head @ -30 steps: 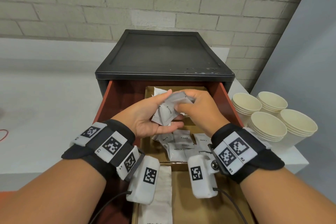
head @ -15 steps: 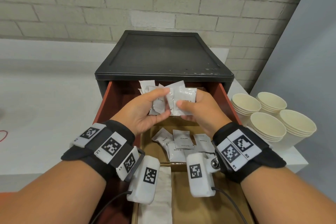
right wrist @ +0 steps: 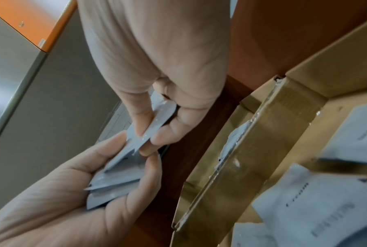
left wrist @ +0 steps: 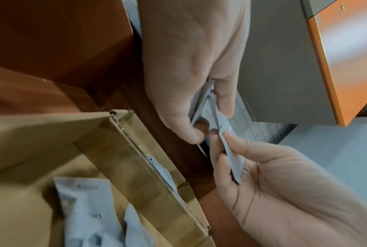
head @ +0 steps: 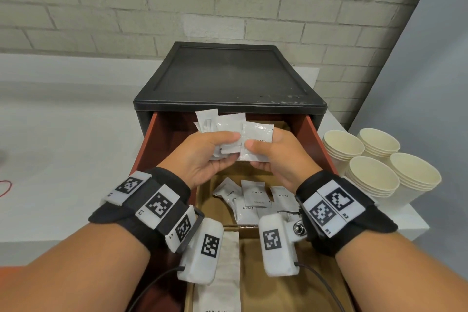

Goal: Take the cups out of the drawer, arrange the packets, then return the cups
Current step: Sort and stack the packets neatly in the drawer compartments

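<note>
- The left hand [head: 202, 157] is up over the open red-brown wooden drawer [head: 149, 149], palm up, with the fingers curled round a small bunch of white shiny packets [head: 217, 124]
- The bunch fans out above the left thumb, and its top corners poke up in front of the black edge of the black box-shaped cabinet [head: 230, 81]
- The right hand [head: 276, 159] is just beside the left hand, so close that the two touch at the fingertips
- The right thumb and fingers pinch one white packet with the word Cream [head: 257, 142] on it, held up flat and facing the person
- In the left wrist view the left hand [left wrist: 284, 187] is seen from the palm side and the right hand [left wrist: 191, 66] comes down from above to meet it
- In the right wrist view the packets [right wrist: 119, 175] lie in the left palm [right wrist: 72, 200], and the right hand [right wrist: 167, 83] pinches one from above
- Under the hands, more loose white packets [head: 253, 197] lie in a heap in a brown cardboard tray [head: 202, 192] in the drawer
- A long white paper sachet [head: 225, 273] lies in the next part of the tray, nearer the person
- Four stacks of cream paper cups [head: 374, 159] stand on the white counter [head: 50, 159] just right of the drawer
- The drawer walls are close on both sides of the hands, and there is open room on the counter to the left
</note>
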{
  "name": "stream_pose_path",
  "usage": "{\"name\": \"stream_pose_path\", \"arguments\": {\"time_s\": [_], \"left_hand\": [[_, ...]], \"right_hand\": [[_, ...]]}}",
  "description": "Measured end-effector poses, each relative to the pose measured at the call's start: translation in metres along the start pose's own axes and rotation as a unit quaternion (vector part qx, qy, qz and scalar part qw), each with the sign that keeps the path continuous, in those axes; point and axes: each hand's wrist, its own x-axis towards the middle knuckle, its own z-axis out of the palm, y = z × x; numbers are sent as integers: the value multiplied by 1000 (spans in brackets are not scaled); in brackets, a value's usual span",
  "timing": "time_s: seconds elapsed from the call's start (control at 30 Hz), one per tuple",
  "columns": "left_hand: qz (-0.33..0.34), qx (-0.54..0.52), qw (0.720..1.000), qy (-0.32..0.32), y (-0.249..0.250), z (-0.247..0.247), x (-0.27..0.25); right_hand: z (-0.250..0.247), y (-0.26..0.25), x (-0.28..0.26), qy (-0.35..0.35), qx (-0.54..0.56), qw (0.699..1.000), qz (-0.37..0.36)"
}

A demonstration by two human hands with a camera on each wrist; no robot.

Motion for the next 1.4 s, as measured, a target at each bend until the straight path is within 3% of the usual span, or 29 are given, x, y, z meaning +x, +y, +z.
{"name": "stream_pose_path", "arguments": {"time_s": [0.07, 0.27, 0.4, 0.53, 0.7, 0.9, 1.1, 1.23, 1.4], "left_hand": [[0, -2, 1000, -9, -1, 0, 0], [7, -16, 999, 51, 1, -2, 1], [13, -13, 998, 65, 0, -2, 2], [57, -7, 994, 89, 0, -1, 4], [49, 40, 992, 107, 0, -1, 6], [-56, 85, 994, 40, 0, -2, 2], [-143, 85, 984, -57, 1, -4, 2], [-140, 61, 985, -76, 4, -2, 0], [-124, 112, 984, -66, 3, 0, -3]], "right_hand": [[3, 1, -1, -5, 2, 1000, 5], [4, -3, 3, 23, 24, 998, 56], [1, -3, 6, 58, -61, 996, 15], [-3, 0, 7, 91, -78, 993, -6], [-3, -1, 6, 55, -167, 984, -33], [-1, -3, 5, -13, -194, 980, -40], [1, 2, 3, -19, -272, 948, -163], [-1, -1, 1, -34, -299, 934, -193], [11, 6, 0, -62, -378, 891, -244]]}}
